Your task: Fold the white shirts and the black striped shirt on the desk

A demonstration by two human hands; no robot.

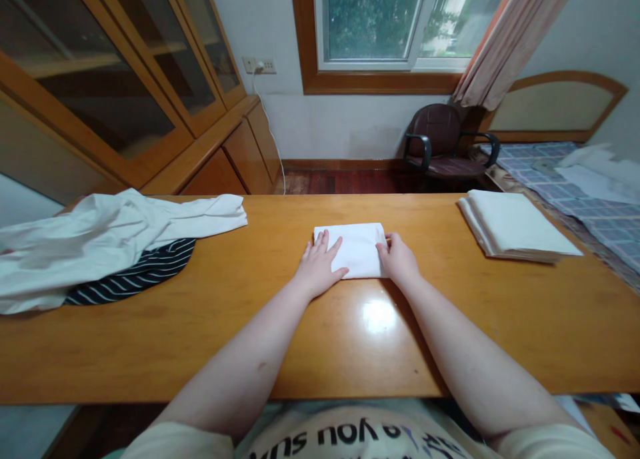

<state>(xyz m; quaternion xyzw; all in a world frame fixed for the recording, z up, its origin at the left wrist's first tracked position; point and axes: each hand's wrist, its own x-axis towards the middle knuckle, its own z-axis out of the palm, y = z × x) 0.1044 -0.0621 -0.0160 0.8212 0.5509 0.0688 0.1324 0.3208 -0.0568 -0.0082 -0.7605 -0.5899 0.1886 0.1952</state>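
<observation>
A small folded white cloth [357, 245] lies in the middle of the wooden table [320, 339]. My left hand [320, 264] rests flat on the cloth's left part, fingers stretched out and a little apart. At the cloth's right edge my right hand [399, 257] has its fingers curled down onto the fabric; whether it pinches the cloth I cannot make out.
A loose white garment [100, 239] covers a dark striped one [140, 272] at the table's left end. A stack of folded white cloths [515, 231] sits at the right. Beyond the table stand a dark armchair [443, 145], a wooden cabinet [150, 99] and a bed [590, 185].
</observation>
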